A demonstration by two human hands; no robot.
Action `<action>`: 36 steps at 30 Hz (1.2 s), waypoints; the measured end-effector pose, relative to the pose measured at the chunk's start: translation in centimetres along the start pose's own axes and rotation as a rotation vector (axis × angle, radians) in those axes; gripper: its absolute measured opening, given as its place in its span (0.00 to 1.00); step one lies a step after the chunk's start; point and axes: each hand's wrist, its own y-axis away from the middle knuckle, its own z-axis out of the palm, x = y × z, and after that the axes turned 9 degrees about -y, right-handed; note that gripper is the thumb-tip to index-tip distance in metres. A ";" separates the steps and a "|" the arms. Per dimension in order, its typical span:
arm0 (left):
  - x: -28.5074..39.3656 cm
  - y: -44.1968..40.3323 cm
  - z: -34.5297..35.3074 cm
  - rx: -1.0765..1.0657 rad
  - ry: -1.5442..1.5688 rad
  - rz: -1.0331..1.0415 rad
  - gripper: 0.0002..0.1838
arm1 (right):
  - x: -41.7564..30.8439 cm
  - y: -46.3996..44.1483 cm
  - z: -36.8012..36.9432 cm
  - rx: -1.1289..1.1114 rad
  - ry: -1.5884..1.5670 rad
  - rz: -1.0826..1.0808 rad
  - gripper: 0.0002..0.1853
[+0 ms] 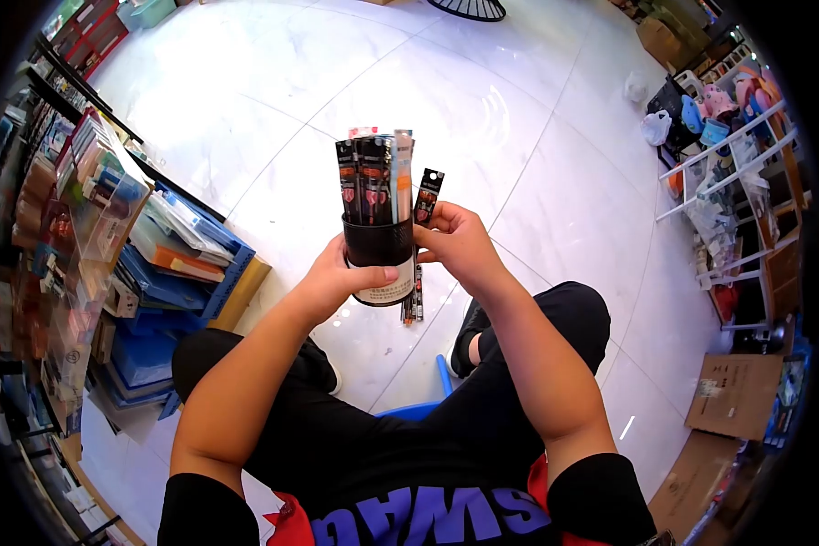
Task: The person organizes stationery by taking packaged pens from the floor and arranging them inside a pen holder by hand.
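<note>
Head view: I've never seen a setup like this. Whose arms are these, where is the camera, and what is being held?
There is no machine: these are a person's two bare hands, seen from a camera worn on their head, looking forward and down. The left hand grips a black cup filled with slim packets; the right hand holds a black packet beside it. Beneath is a pale tiled floor, with a cardboard box to the right.
</note>
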 end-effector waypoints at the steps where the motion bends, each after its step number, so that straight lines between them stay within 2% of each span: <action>1: -0.1 -0.1 0.0 0.007 0.032 0.002 0.36 | -0.2 0.1 0.0 -0.003 0.002 0.003 0.13; 7: 0.1 0.3 0.5 -0.025 0.162 0.030 0.34 | -1.0 0.5 0.4 -0.019 0.011 -0.046 0.13; 13: -0.2 0.4 -0.2 0.043 0.237 0.046 0.34 | -2.2 1.0 0.1 -0.011 0.053 -0.045 0.16; 19: 0.4 0.9 0.4 -0.116 0.251 0.051 0.37 | -0.5 0.5 0.2 -0.060 0.035 -0.061 0.15; 25: 0.6 1.2 0.5 -0.074 0.287 0.055 0.37 | -1.2 0.9 0.1 -0.065 0.163 -0.081 0.10; 31: 0.0 0.7 -0.2 0.075 0.180 0.046 0.34 | -1.9 1.1 0.0 -0.027 0.402 -0.195 0.12; 34: 0.6 0.3 -0.3 0.224 -0.064 0.024 0.33 | -1.8 0.5 -1.0 0.026 0.428 -0.304 0.12; 36: 1.1 0.0 -0.1 0.237 -0.187 0.031 0.35 | -2.2 0.4 -1.1 0.069 0.189 -0.340 0.14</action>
